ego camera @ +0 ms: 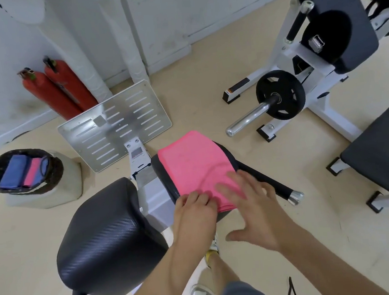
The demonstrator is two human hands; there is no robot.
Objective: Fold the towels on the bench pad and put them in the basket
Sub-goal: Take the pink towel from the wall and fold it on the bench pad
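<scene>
We see a bright pink terry towel (195, 161) lying folded flat across a small black padded bench pad (231, 154), covering most of its top. The pad serves as the tabletop here.

Left hand (193, 209): forearm comes up from the lower frame, wrist bent, palm down at the towel's near left corner. Its fingers (199, 198) are curled and pressed together, pinching the towel's near edge where the layers stack.

Right hand (254, 210): forearm enters from the lower right, palm down over the towel's near right corner. Its fingers (236, 182) are spread wide and laid flat, tips on the pink cloth; the thumb points back toward the body, off the towel. The hand is slightly motion-blurred.

A dark woven wicker basket (55, 171) sits well apart on the left, on a pale block on the floor. Inside it we note a folded blue towel (13, 175) beside a folded pink towel (33, 172), with more blue cloth to the right of that.

A larger black carbon-textured cushion (107, 239) stands just left of the hands. A perforated metal footplate (115, 124) lies beyond the pad, two red fire extinguishers (57, 89) against the wall.
</scene>
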